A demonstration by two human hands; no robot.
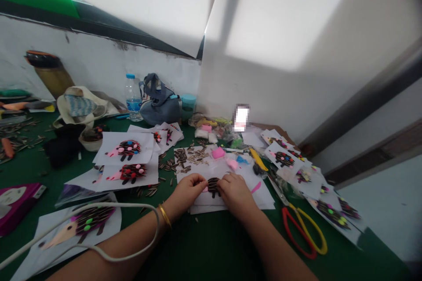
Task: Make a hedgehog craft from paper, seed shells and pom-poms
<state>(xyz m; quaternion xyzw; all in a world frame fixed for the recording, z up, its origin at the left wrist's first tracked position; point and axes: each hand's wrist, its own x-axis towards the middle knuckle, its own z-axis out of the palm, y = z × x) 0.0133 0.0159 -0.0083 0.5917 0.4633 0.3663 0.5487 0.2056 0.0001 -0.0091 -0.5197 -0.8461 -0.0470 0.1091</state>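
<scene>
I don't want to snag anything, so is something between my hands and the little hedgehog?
Nothing visible: the left hand and right hand already flank the little hedgehog, fingers close against it. The white cable crosses your left forearm in view, not that gap.

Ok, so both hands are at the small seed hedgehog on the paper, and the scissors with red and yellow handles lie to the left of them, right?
Not quite: in the head view the scissors lie to the right of the hands. Both hands are indeed at the small seed hedgehog on the paper.
</scene>
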